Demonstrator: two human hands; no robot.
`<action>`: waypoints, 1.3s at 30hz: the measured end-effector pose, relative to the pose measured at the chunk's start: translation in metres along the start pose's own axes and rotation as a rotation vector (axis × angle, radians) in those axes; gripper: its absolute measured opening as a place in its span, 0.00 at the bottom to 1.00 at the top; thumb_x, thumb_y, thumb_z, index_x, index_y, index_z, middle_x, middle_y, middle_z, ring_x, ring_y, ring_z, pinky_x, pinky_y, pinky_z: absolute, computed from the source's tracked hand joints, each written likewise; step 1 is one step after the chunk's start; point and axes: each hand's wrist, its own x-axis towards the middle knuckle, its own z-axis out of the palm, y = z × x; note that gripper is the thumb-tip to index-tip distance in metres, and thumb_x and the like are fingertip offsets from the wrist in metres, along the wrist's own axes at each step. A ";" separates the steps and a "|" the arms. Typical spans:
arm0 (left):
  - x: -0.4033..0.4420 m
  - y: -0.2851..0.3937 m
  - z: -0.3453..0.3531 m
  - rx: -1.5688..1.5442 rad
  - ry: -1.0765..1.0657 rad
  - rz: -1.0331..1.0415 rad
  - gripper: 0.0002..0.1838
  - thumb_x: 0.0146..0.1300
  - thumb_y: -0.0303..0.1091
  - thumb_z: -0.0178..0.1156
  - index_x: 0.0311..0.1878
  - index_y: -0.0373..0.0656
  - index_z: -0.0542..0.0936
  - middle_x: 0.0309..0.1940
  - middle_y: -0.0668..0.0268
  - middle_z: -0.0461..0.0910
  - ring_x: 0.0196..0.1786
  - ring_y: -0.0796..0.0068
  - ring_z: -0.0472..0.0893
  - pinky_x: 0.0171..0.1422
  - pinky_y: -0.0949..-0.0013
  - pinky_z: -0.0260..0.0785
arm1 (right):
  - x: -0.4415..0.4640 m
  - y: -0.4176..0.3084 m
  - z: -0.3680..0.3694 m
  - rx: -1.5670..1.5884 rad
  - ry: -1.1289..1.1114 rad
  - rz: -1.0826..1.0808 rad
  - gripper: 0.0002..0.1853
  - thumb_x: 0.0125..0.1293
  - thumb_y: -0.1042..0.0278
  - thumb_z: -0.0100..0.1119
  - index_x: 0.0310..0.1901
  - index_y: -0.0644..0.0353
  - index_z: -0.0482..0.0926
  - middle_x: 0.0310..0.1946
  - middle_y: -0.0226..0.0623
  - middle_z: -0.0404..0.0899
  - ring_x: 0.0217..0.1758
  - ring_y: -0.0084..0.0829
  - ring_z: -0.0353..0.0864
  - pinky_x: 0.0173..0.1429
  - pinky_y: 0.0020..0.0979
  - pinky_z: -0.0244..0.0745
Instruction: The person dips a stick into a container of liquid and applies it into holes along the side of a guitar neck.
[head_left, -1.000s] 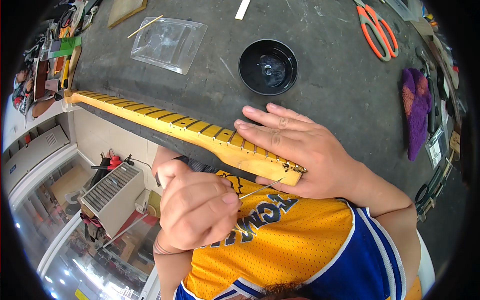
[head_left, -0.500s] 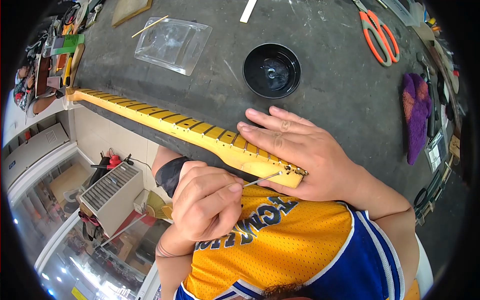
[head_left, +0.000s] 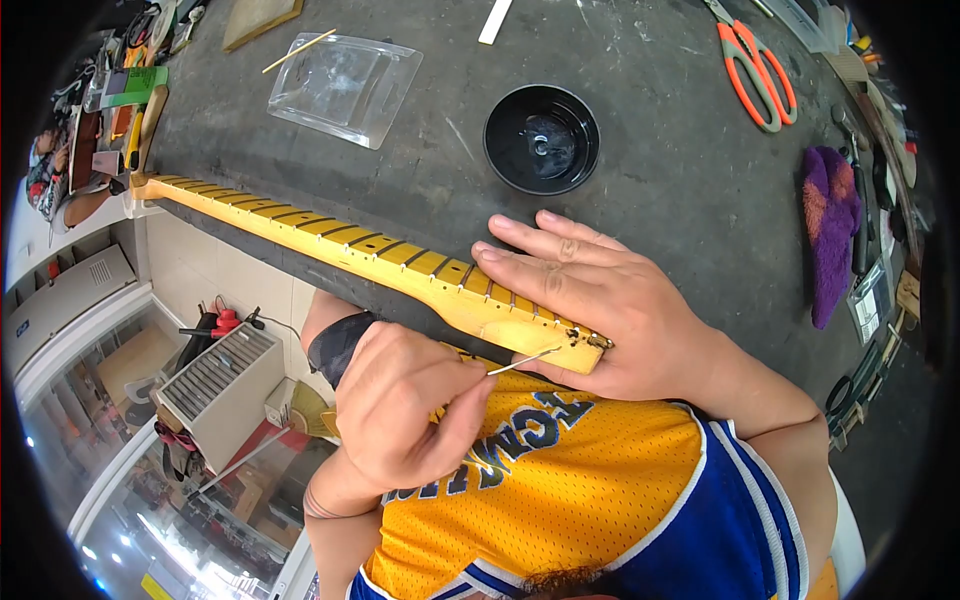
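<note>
A yellow maple guitar neck [head_left: 330,240] with dark fret lines lies slanted along the bench edge, its heel end nearest my body. My right hand [head_left: 610,300] rests over the heel, fingers stretched across the fretboard and thumb beneath, holding it. Dark bits and a small metal piece [head_left: 600,341] show at the heel's end. My left hand [head_left: 405,405] is closed in a pinch on a thin metal pick [head_left: 515,366]. The pick's tip is at the side of the heel; whether it touches the wood I cannot tell.
On the dark bench [head_left: 430,190] stand a black bowl [head_left: 541,140] and a clear plastic tray [head_left: 345,90] with a thin stick across it. Orange-handled scissors [head_left: 760,80] and a purple cloth [head_left: 830,235] lie right. Another person [head_left: 60,185] is at far left.
My left hand has shifted slightly left and turned, and the pick's tip has moved slightly down and left on the heel. My right hand and the neck have barely moved.
</note>
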 end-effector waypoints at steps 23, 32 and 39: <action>0.003 0.009 0.010 0.056 -0.005 0.056 0.18 0.58 0.13 0.79 0.49 0.37 0.87 0.32 0.62 0.85 0.30 0.62 0.81 0.39 0.58 0.72 | 0.000 0.001 0.000 -0.002 -0.002 -0.003 0.41 0.72 0.59 0.81 0.83 0.63 0.78 0.73 0.47 0.90 0.88 0.49 0.78 0.94 0.58 0.67; 0.001 0.005 0.008 0.069 0.025 0.100 0.18 0.56 0.16 0.82 0.49 0.35 0.88 0.32 0.62 0.85 0.27 0.64 0.81 0.34 0.63 0.68 | 0.000 0.001 0.000 -0.007 0.001 -0.001 0.40 0.73 0.59 0.80 0.83 0.63 0.78 0.73 0.47 0.89 0.88 0.49 0.79 0.94 0.58 0.66; 0.004 0.007 0.011 0.050 0.023 0.118 0.18 0.57 0.15 0.81 0.49 0.35 0.87 0.31 0.62 0.84 0.27 0.64 0.80 0.34 0.62 0.69 | -0.001 0.000 0.000 0.007 -0.023 0.041 0.42 0.70 0.57 0.85 0.83 0.60 0.80 0.81 0.41 0.85 0.90 0.46 0.76 0.94 0.56 0.65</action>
